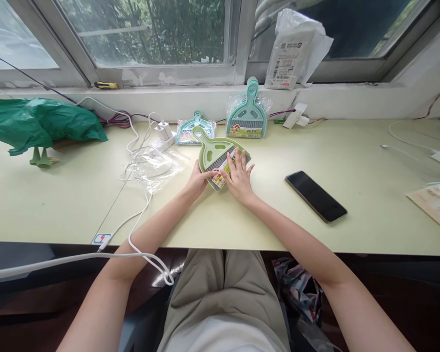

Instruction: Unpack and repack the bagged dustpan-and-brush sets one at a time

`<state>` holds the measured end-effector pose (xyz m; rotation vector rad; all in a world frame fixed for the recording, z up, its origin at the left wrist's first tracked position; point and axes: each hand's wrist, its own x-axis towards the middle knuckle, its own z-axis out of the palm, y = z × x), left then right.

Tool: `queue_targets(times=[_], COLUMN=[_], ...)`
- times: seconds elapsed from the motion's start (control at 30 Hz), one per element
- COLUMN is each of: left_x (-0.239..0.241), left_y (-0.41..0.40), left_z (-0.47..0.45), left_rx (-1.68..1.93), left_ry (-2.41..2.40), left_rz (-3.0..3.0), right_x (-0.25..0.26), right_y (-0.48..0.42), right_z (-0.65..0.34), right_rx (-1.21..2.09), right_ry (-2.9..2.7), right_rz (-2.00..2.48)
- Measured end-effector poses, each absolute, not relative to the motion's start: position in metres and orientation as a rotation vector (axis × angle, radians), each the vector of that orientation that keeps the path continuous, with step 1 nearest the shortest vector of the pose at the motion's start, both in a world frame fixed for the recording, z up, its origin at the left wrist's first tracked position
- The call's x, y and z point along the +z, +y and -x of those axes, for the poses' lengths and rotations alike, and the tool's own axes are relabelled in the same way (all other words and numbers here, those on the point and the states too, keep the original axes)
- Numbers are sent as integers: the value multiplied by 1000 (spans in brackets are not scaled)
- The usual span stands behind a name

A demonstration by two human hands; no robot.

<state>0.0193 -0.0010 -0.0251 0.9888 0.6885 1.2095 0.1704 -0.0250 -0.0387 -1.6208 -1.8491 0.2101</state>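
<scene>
A green dustpan and brush set (pixel 216 152) with grey bristles and a printed label is tilted above the table, its handle toward the upper left. My left hand (pixel 198 179) grips its lower left edge, thumb on the front. Across the label and bristles lies my right hand (pixel 239 180), its fingers spread and flat. Behind, a wrapped blue dustpan set (pixel 196 129) rests on the table. To its right, several teal dustpan sets (pixel 247 111) in clear wrap lean together against the wall under the window.
A black phone (pixel 316 196) lies to the right. Left are crumpled clear plastic (pixel 157 168), white cables (pixel 137 181), a charger (pixel 164 131) and a green plastic bag (pixel 40 122). A yellow cutter (pixel 106 85) and white package (pixel 291 54) sit on the sill. A paper packet (pixel 434 203) lies far right.
</scene>
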Motion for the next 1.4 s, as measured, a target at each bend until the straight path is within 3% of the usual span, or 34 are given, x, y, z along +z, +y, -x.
queue_targets(times=[0.23,0.53,1.4], left_x=[-24,-19,-20], left_y=[4,4,5], left_z=[-14,-11,-10], left_rx=[1236,1250,1253], left_ry=[761,734,731], left_rz=[-936,-960,-1050], right_x=[-29,-36,-27], right_y=[-25,-8,-16], right_z=[-187,-213,-192], right_rx=[230,857,1372], right_ry=[-1398,-825,-880], right_rz=[1402,1254,865])
